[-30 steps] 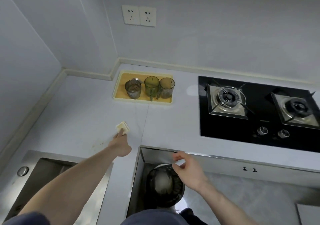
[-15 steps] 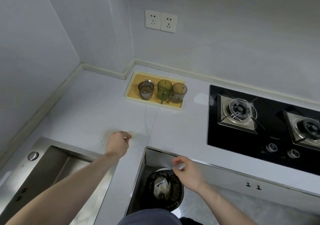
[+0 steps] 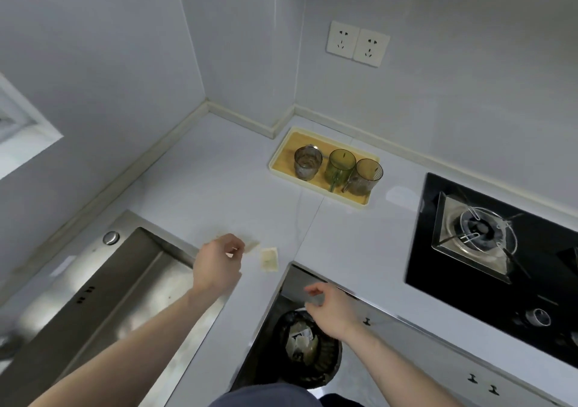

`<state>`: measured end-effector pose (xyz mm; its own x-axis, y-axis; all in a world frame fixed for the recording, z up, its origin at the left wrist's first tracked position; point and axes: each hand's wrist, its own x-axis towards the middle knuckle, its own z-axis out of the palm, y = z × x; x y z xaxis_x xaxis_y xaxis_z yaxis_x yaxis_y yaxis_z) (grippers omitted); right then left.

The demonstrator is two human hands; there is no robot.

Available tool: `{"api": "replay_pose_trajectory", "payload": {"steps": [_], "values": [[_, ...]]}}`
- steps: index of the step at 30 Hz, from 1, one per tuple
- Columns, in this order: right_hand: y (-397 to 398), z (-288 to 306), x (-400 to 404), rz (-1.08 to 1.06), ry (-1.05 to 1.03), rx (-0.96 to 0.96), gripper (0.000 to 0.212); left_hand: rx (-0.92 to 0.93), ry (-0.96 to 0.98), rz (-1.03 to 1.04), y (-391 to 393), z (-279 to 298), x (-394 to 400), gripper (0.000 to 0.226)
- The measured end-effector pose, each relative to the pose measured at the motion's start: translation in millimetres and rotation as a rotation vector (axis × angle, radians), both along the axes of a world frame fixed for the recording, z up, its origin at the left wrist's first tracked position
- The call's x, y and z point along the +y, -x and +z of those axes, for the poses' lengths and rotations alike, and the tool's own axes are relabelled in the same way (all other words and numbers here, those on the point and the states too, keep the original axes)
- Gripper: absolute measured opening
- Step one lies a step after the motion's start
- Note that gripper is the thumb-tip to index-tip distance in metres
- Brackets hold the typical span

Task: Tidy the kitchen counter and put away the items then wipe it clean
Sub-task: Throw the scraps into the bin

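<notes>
A pale grey counter (image 3: 219, 181) fills most of the view, running into a corner under grey walls and a pair of wall sockets (image 3: 358, 43). Set into it at the left is a steel sink (image 3: 103, 284); at the right a black gas hob (image 3: 488, 250) with a burner and a knob in view. Below the counter's front edge, between the two forearms, stands a black-lined waste bin (image 3: 308, 348) with crumpled scraps inside.

Near the back wall a cream-rimmed tray (image 3: 281, 156) with a wooden floor carries three tinted cups (image 3: 339, 168) in a row, close together.

The left hand (image 3: 217, 265) reaches over the counter just beyond the sink's corner, its fingers curled with thumb and fingertips drawn near each other; whether they pinch anything cannot be told. Just beside its fingertips lies a thin tan scrap (image 3: 251, 245) on a faint brownish smear, and touching or nearly touching that, a small square cream packet (image 3: 269, 259) lies flat on the counter near the front edge.

The right hand (image 3: 333, 311) hangs above the bin's rim, fingers loosely curled and slightly apart, holding nothing that can be seen
</notes>
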<state>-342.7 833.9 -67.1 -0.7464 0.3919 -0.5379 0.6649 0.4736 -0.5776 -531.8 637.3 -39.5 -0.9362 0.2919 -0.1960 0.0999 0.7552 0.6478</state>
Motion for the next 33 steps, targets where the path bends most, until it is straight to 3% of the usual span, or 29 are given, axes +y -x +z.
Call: {"api": "replay_pose_trajectory", "payload": {"steps": [4,11,18,25,33], "values": [[36,-3,-12,0.137,0.012,-0.041,0.055,-0.095,-0.067,0.108,-25,24,-35,0.014],[95,-20,-34,0.277,-0.006,-0.138,0.070,-0.091,-0.123,0.247,-57,45,-82,0.017],[106,-44,-49,0.319,-0.094,-0.177,0.059,-0.099,-0.101,0.231,-78,55,-103,0.016],[113,-52,-46,0.370,-0.041,-0.214,0.060,-0.120,-0.088,0.180,-86,51,-107,0.016],[41,-35,-11,0.096,0.102,0.017,0.047,-0.205,-0.030,-0.107,-107,35,-62,0.014]]}}
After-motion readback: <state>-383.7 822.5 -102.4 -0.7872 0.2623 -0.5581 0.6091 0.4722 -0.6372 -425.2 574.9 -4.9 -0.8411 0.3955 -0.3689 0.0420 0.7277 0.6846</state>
